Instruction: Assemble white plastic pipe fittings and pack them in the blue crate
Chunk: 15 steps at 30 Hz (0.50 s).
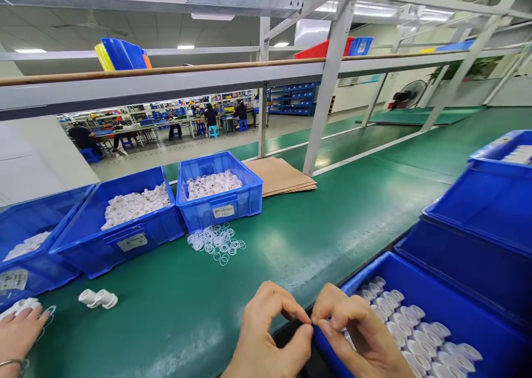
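Observation:
My left hand [272, 333] is at the bottom centre, thumb and forefinger closed in a pinch. Beside it, my right hand [357, 328] is pinched too, its fingertips meeting those of the left. What they hold between them is too small to make out. Both are above the near edge of the green table [166, 300]. Right of and partly behind my right hand, a blue bin [465, 303] holds rows of white plastic fittings [419, 347]. A pile of thin clear rings [218, 242] lies farther back on the table.
Blue bins [216, 206] of white parts line the back left, with cardboard sheets [280, 175] beside them. Two white fittings [98, 298] stand at left, near another person's hand [19, 333]. Stacked blue bins [490, 200] rise at right. Metal posts [330, 78] carry a shelf.

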Tool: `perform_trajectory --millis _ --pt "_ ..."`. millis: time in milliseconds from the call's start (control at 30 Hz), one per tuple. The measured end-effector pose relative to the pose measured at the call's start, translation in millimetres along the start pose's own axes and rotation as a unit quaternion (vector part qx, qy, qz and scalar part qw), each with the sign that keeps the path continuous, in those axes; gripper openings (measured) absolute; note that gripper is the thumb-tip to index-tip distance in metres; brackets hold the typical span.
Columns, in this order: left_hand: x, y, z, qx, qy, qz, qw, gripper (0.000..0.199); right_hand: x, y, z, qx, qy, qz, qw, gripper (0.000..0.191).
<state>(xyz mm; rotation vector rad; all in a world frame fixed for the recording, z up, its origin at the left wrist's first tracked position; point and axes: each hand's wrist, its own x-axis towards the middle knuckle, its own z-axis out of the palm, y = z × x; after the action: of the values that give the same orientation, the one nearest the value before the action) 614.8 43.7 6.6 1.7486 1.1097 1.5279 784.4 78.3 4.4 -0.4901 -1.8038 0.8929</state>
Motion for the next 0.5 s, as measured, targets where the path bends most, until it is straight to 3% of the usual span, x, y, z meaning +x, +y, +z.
perform_trajectory --millis 500 --pt "-5.6 8.3 -5.8 0.107 0.021 0.038 0.993 0.018 9.8 -1.4 0.7 -0.130 -0.057 -0.146 0.979 0.035"
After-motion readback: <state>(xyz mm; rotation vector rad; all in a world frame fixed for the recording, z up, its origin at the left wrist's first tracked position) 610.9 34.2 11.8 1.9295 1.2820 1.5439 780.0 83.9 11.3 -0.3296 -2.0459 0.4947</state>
